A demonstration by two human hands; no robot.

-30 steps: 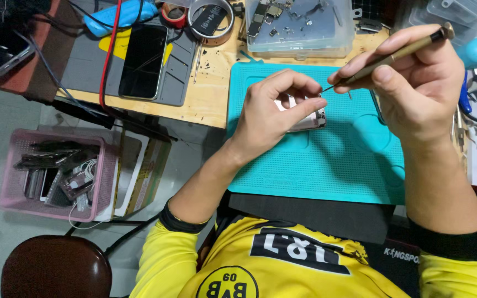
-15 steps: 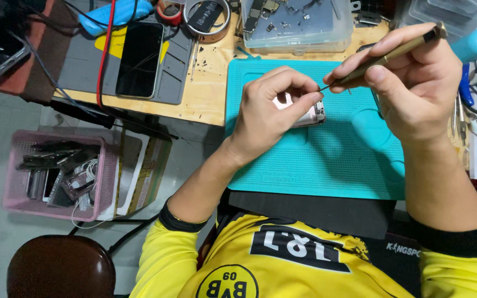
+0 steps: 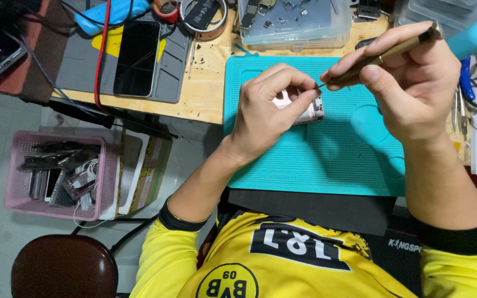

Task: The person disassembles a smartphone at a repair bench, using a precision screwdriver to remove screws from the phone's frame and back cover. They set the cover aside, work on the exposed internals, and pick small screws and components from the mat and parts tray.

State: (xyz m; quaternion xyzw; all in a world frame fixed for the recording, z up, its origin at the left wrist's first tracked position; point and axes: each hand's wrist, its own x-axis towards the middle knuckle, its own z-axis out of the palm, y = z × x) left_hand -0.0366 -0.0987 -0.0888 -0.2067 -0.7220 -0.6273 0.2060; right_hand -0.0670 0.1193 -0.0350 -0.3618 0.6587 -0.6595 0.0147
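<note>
The left hand (image 3: 263, 113) pinches a small phone (image 3: 305, 110) by its edges at the mat's (image 3: 316, 165) back edge; the right hand (image 3: 409, 83) grips a screwdriver (image 3: 382, 55), tip touching it. The phone looks light, stiff and fragile, best held by its sides.

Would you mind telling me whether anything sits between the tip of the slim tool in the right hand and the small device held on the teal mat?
Nothing visible does. The tool in the right hand points straight at the device, which the left hand steadies.
</note>
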